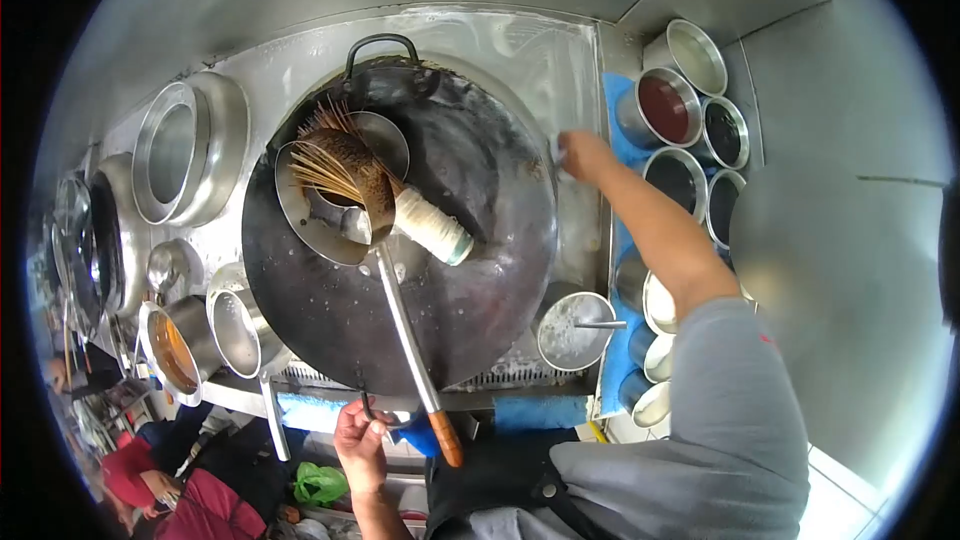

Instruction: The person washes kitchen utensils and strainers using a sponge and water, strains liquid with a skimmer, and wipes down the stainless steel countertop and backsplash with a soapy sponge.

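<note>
A large dark wok [340, 325] sits on the stove. Inside it lie a ladle [392, 285] with a wooden-ended handle and a bamboo brush [430, 226] with a pale wrapped grip; metal bowl shapes show beneath the bristles. At the wok's near edge, my left hand [362, 448] has its fingers closed on the dark loop handle [366, 402]. My right hand [586, 157] is beyond the wok's right rim, over the steel stove top, closed around something small and whitish that is too blurred to make out.
Sauce and seasoning pots [665, 108] line the right side on blue cloth. A metal pot [573, 332] stands right of the wok. Steel basins [172, 152], an orange-liquid pot [172, 350] and a small ladle [168, 268] are at left. Another person [215, 500] is at lower left.
</note>
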A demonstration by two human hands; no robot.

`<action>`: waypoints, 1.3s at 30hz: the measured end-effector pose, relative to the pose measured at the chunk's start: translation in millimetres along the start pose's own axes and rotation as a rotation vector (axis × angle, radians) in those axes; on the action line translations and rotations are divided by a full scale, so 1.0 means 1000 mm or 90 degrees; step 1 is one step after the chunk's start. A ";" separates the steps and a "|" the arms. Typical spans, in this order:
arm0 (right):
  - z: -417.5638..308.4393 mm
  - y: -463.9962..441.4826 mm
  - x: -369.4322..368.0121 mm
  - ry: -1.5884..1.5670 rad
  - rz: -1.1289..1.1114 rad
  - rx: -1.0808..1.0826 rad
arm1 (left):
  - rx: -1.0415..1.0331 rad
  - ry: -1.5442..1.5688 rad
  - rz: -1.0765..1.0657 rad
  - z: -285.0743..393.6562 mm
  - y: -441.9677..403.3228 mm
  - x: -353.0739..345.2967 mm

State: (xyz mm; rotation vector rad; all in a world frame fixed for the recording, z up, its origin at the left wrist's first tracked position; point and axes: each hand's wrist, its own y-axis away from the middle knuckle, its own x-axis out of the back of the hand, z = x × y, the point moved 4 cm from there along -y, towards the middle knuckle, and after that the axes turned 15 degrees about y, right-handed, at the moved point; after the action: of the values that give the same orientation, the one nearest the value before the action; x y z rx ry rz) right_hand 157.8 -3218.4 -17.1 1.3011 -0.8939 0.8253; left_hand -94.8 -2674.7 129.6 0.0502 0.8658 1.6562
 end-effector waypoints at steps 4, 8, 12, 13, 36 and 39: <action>-0.002 0.022 -0.009 -0.408 0.132 -0.139 | 0.003 -0.018 -0.030 -0.002 -0.001 0.007; -0.040 0.110 -0.005 -0.383 0.183 -0.197 | 0.006 0.019 -0.052 -0.006 -0.004 0.012; -0.097 0.184 0.001 -0.310 0.193 -0.222 | 0.014 0.039 -0.064 -0.010 -0.008 0.024; -0.116 0.199 0.009 -0.287 0.121 -0.243 | 0.019 0.019 -0.055 -0.008 -0.008 0.021; -0.265 0.280 -0.169 -0.206 0.300 -0.346 | -0.046 -0.262 -0.053 0.048 0.072 0.292; -0.296 0.273 -0.198 -0.065 0.159 -0.239 | -0.055 -0.320 -0.004 0.053 0.086 0.355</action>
State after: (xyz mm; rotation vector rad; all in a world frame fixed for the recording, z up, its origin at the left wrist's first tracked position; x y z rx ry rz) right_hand -148.5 -2900.1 -91.9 0.9202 -1.2453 0.7428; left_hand -244.7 -2343.2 69.5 0.3858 0.4111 1.5743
